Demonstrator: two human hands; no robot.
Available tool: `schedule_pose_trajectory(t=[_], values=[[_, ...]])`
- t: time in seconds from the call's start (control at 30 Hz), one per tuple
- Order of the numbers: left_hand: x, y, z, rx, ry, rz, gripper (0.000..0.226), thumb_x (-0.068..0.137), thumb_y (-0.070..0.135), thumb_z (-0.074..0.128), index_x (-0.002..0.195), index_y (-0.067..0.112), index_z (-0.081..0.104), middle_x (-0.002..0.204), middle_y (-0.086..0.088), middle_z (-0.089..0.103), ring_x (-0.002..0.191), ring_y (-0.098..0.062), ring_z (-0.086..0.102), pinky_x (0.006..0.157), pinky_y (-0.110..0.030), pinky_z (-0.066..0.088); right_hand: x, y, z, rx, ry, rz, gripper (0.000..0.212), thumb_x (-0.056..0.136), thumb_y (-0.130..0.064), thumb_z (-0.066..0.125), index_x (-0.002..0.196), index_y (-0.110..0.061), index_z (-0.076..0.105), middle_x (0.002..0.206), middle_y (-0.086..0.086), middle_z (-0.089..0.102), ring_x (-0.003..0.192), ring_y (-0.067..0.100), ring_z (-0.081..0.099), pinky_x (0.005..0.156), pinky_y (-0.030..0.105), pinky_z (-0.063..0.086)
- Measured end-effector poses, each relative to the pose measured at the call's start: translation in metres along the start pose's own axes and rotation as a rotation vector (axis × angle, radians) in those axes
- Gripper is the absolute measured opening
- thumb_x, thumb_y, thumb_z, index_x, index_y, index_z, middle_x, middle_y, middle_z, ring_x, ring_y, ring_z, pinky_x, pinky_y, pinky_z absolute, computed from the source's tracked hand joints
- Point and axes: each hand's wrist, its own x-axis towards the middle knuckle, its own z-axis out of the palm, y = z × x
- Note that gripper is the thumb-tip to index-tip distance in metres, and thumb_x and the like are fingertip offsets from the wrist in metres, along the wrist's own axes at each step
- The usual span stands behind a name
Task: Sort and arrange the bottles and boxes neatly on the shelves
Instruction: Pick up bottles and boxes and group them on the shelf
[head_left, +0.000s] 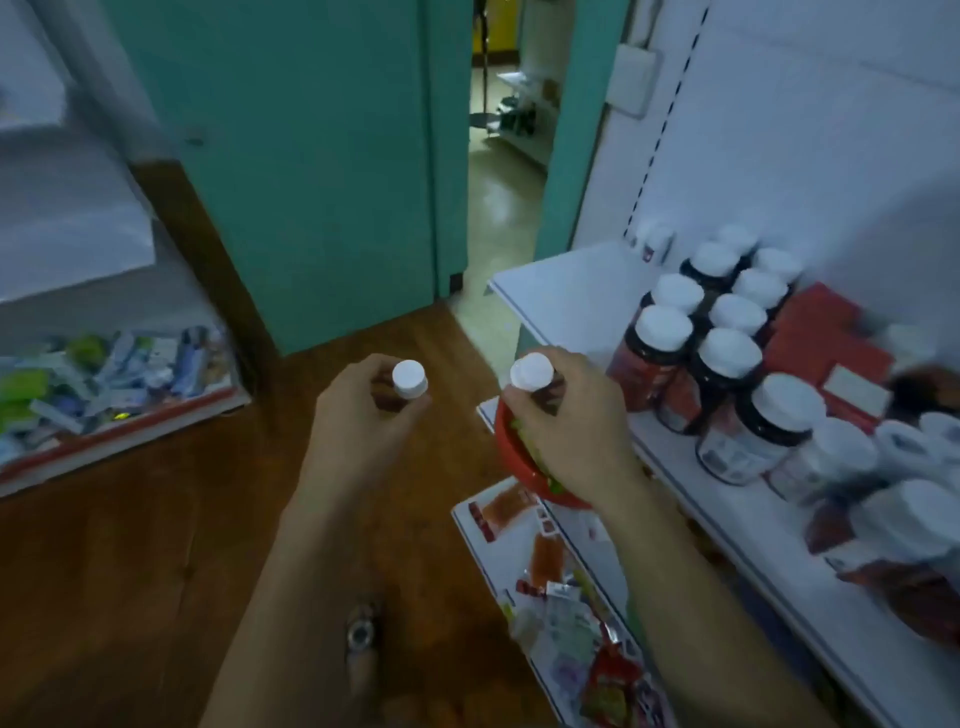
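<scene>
L hand (358, 421) fingers grip small white-cap bottle (409, 378), mid-air. R hand (571, 436) fingers grip second bottle (531, 370) by shelf (566, 291) edge. Bottle rows (727, 353) at 2 o'clock. Advise: keep upright, fill bare shelf at 12 o'clock, align w/ rows.

A small dark bottle (409, 380) with a white cap stands upright in the left hand (358, 410). A second bottle (532, 371), tilted slightly, is gripped in the right hand (566, 415). Right of the right hand, larger bottles (727, 353), dark with white caps, stand upright in rows on the white shelf (561, 291), with red boxes (826, 332) just beyond them.
</scene>
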Motion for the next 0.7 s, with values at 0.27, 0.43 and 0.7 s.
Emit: schedule_pose_trajectory(t=[0.27, 0.43, 0.7], values=[[0.247, 0.007, 0.078, -0.058, -0.330, 0.355, 0.028, 0.090, 0.032, 0.074, 0.116, 0.028, 0.065, 0.114, 0.008, 0.066, 0.095, -0.005, 0.063, 0.077, -0.019, 0.049, 0.158, 0.067, 0.062, 0.058, 0.485, 0.292, 0.028, 0.096, -0.025, 0.067, 0.123, -0.027, 0.060, 0.116, -0.006, 0.060, 0.099, 0.002, 0.058, 0.082, 0.011, 0.047], [0.334, 0.045, 0.131, -0.078, -0.611, 0.488, 0.030, 0.089, 0.035, 0.075, 0.116, 0.029, 0.064, 0.106, 0.012, 0.068, 0.092, -0.006, 0.064, 0.080, -0.034, 0.055, 0.211, 0.086, 0.044, 0.053, 0.706, 0.541, 0.029, 0.095, -0.023, 0.068, 0.123, -0.024, 0.059, 0.114, 0.000, 0.061, 0.093, 0.004, 0.060, 0.077, 0.016, 0.047], [0.376, 0.080, 0.228, -0.108, -0.809, 0.508, 0.026, 0.088, 0.037, 0.075, 0.108, 0.030, 0.059, 0.103, 0.013, 0.068, 0.089, -0.005, 0.066, 0.078, -0.033, 0.055, 0.260, 0.130, 0.017, -0.159, 0.832, 0.663, 0.017, 0.091, -0.012, 0.066, 0.105, -0.017, 0.058, 0.097, 0.002, 0.065, 0.084, 0.015, 0.061, 0.072, 0.031, 0.048]])
